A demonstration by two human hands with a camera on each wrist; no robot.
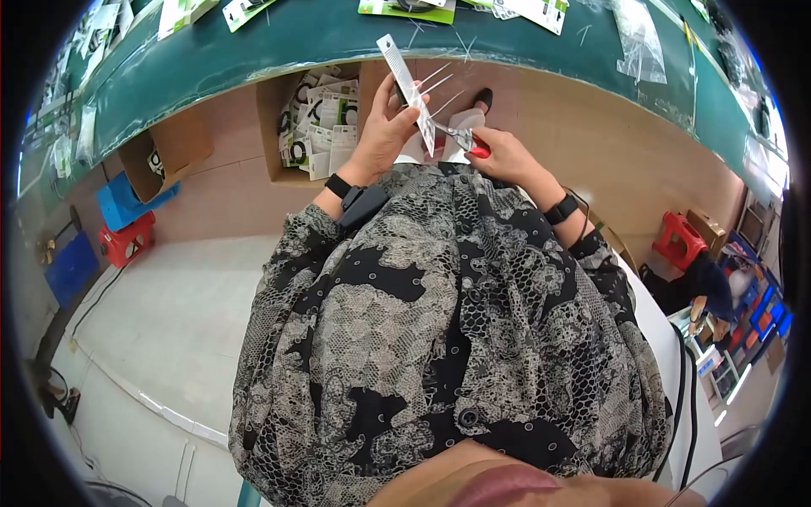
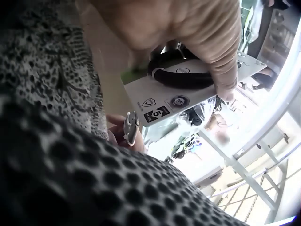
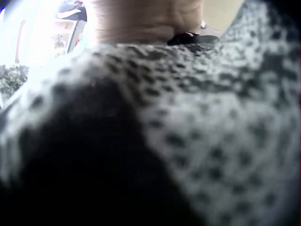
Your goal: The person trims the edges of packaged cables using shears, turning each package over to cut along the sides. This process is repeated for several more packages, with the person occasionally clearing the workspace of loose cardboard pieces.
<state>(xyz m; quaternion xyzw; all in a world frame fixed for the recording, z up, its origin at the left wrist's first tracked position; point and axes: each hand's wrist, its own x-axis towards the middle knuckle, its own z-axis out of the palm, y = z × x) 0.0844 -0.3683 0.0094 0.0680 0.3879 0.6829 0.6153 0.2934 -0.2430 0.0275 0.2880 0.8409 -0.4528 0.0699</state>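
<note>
My left hand (image 1: 384, 135) grips a white card (image 1: 409, 93) that stands nearly edge-on in the head view; several thin pale ties stick out to its right. In the left wrist view a black cable coil (image 2: 181, 77) lies on the printed card (image 2: 155, 96), with the left thumb (image 2: 221, 70) pressed on it. My right hand (image 1: 511, 160) holds red-handled cutters (image 1: 480, 149), their metal jaws at the lower end of the card. Fabric fills most of the right wrist view, with part of the right arm or hand (image 3: 146, 21) at the top.
A cardboard box (image 1: 269, 127) full of carded cables stands below the green table (image 1: 296, 38). More packages lie along the table, with a clear plastic bag (image 1: 639, 46) at right. Blue and red stools (image 1: 127, 241) stand at left. Another person (image 1: 705, 283) is at far right.
</note>
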